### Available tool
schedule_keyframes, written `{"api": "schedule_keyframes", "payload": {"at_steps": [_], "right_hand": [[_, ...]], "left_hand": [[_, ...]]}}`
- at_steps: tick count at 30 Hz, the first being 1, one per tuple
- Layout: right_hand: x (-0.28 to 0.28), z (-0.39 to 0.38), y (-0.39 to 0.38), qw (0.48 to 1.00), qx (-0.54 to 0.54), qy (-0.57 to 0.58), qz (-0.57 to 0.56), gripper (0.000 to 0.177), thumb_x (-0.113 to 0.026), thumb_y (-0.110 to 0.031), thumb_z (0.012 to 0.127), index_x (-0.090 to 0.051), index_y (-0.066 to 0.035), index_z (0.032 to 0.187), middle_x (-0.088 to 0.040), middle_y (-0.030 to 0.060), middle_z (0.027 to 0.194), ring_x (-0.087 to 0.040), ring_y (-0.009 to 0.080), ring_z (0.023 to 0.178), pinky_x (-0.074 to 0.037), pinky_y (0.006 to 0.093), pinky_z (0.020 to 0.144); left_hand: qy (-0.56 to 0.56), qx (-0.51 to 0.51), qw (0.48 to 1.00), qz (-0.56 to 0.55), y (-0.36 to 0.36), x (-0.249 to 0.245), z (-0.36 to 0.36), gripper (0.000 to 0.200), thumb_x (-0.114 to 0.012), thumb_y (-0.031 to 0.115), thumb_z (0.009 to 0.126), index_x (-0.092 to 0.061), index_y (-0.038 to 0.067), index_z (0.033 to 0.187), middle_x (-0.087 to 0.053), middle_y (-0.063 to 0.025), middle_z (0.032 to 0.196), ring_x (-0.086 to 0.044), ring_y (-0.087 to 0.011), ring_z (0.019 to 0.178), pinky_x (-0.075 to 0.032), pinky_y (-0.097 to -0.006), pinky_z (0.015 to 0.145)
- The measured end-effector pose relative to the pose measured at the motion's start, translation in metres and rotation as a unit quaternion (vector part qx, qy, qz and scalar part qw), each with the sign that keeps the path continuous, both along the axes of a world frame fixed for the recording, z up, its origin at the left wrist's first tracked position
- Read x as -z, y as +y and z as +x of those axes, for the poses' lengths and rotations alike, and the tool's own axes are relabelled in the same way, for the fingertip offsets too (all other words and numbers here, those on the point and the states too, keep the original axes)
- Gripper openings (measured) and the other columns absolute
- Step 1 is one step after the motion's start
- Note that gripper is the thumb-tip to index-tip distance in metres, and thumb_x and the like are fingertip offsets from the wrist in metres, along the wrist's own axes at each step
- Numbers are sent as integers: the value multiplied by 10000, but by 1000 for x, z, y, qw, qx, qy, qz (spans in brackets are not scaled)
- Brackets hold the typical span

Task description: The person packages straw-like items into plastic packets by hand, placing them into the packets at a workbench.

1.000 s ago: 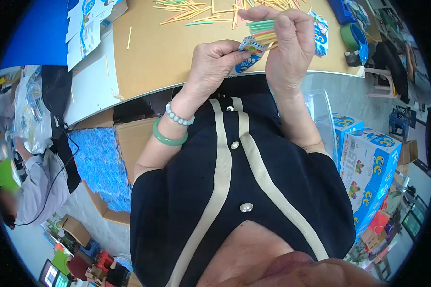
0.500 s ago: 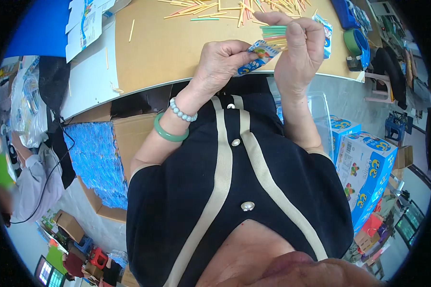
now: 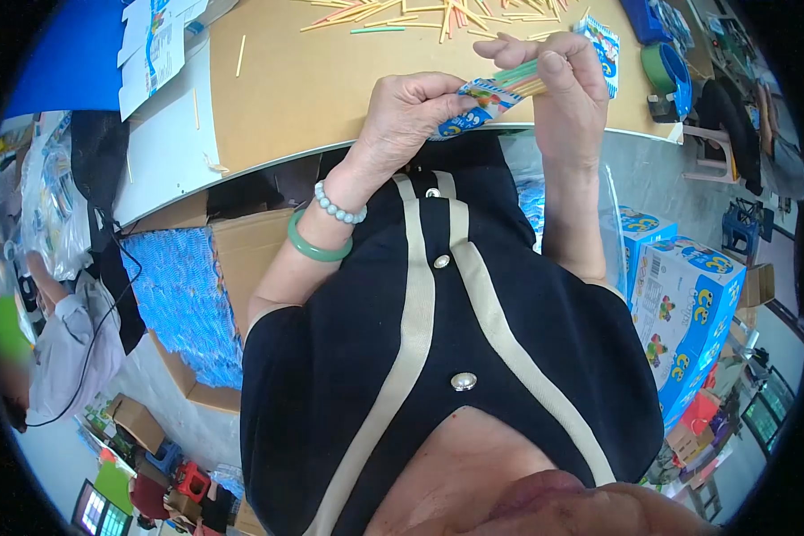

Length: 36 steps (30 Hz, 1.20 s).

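My left hand [image 3: 406, 112], with a bead bracelet and a green bangle on its wrist, is shut on a small blue printed packet [image 3: 467, 100] at the near edge of the brown table [image 3: 286, 98]. My right hand [image 3: 570, 98] pinches a bundle of coloured sticks [image 3: 520, 75] whose lower ends sit in the packet's open mouth. The two hands are close together, just above the table edge.
Loose coloured sticks [image 3: 420, 13] lie scattered at the back of the table. A second blue packet [image 3: 603, 40] and a green tape roll [image 3: 665, 71] lie to the right. Blue cartons [image 3: 688, 313] stand on my right; a cardboard box of blue packets [image 3: 183, 295] and a seated person [image 3: 62, 339] are on my left.
The stick bundle has tilted and slid further into the packet, so less of it shows above my right fingers. Both hands stay together at the table edge.
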State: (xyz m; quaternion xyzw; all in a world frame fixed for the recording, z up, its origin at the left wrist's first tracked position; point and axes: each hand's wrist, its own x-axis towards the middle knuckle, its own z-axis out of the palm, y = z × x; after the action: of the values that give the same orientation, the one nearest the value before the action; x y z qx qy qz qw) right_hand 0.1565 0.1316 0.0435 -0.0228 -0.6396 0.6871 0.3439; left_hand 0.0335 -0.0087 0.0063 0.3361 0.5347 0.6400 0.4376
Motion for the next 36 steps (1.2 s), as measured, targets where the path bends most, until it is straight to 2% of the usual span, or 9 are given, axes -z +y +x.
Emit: {"api": "schedule_keyframes", "payload": {"at_steps": [5, 11, 13, 17, 20, 24, 29, 33, 36], "right_hand": [[5, 4, 14, 996, -83, 7, -36, 124, -463, -181, 970, -493, -77, 908, -676, 126, 887, -641, 339, 1008, -422, 461, 972], [8, 1, 1, 997, 5, -70, 40, 138, -483, -199, 969, -509, -71, 923, -681, 144, 954, -652, 257, 967, -495, 361, 857], [10, -5, -8, 993, 31, -87, 68, 140, -486, -200, 969, -510, -68, 926, -681, 148, 969, -653, 235, 955, -500, 342, 840], [14, -21, -20, 994, 24, -102, 12, 148, -490, -193, 967, -505, -54, 918, -669, 164, 1036, -627, 171, 968, -482, 299, 847], [21, -38, -15, 996, 21, -62, 63, 201, -506, -194, 964, -518, -9, 1040, -662, 133, 995, -597, 115, 891, -475, 250, 800], [7, -34, -19, 989, 34, -109, 99, 171, -511, -148, 952, -523, -18, 1062, -659, 137, 1015, -587, 135, 993, -468, 253, 836], [5, -31, -20, 981, 79, -176, 28, 181, -574, -93, 912, -546, -9, 1069, -639, 73, 900, -583, 118, 917, -462, 245, 802], [5, -25, -11, 972, 53, -209, 96, 194, -642, -61, 859, -569, -9, 1031, -601, 23, 840, -566, 95, 845, -452, 237, 763], [8, -27, -6, 951, 120, -153, 239, 221, -672, -76, 838, -581, -13, 1029, -603, 3, 846, -546, 71, 797, -444, 223, 732]], "left_hand": [[7, 3, 1000, 5, -2, 0, 1, 163, -669, 98, 853, -707, -17, 963, -657, 10, 764, -543, -18, 696, -441, -169, 619], [48, -4, 999, 5, -1, 2, 3, 160, -658, 89, 859, -704, -13, 973, -664, -1, 755, -568, -29, 710, -468, -174, 651], [10, -35, 999, 22, 2, 2, 5, 161, -655, 86, 861, -697, -22, 972, -663, -7, 773, -580, -41, 715, -482, -188, 654], [-65, -33, 994, 78, 12, 5, 7, 177, -659, 78, 857, -676, -28, 999, -669, -29, 837, -604, -67, 753, -501, -208, 675], [-96, -16, 990, 104, 12, 4, 4, 206, -664, 62, 851, -654, -26, 1037, -673, -46, 895, -619, -84, 796, -510, -215, 702], [-116, -21, 986, 119, 12, -2, -11, 274, -667, 24, 839, -615, -21, 1105, -673, -66, 970, -630, -100, 862, -517, -216, 753], [-107, -74, 980, 149, 8, -6, -26, 332, -670, -15, 823, -582, -28, 1143, -670, -76, 1002, -635, -101, 887, -524, -215, 787], [-72, -56, 987, 130, 4, -12, -32, 338, -668, -28, 818, -574, -36, 1142, -669, -77, 1005, -637, -99, 876, -528, -219, 778], [-65, -26, 993, 98, 6, -3, -35, 328, -663, -27, 822, -578, -36, 1138, -670, -74, 999, -635, -98, 867, -528, -221, 773]]}}
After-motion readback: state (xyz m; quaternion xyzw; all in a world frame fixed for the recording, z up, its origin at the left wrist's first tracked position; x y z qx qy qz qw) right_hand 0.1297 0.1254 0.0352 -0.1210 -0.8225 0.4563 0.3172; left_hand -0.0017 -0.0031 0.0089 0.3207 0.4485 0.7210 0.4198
